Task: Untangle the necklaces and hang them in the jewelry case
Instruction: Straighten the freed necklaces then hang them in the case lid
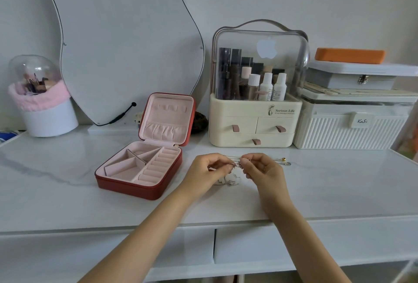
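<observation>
Thin tangled necklaces (236, 163) hang between both hands just above the white tabletop. My left hand (209, 170) pinches the chains from the left, and my right hand (262, 169) pinches them from the right. More chain with pendants (231, 180) lies on the table below the hands. A strand with a gold bead (282, 160) trails to the right. The red jewelry case (144, 160) stands open to the left of my hands, with a pink lining, several small hooks in its raised lid and empty compartments in its base.
A cream cosmetics organizer (254, 122) with a clear dome and drawers stands behind the hands. White storage boxes (352, 124) are stacked at the right. A wavy mirror (126, 40) leans on the wall, and a brush holder (43, 101) sits far left. The table's front edge (135, 228) is near.
</observation>
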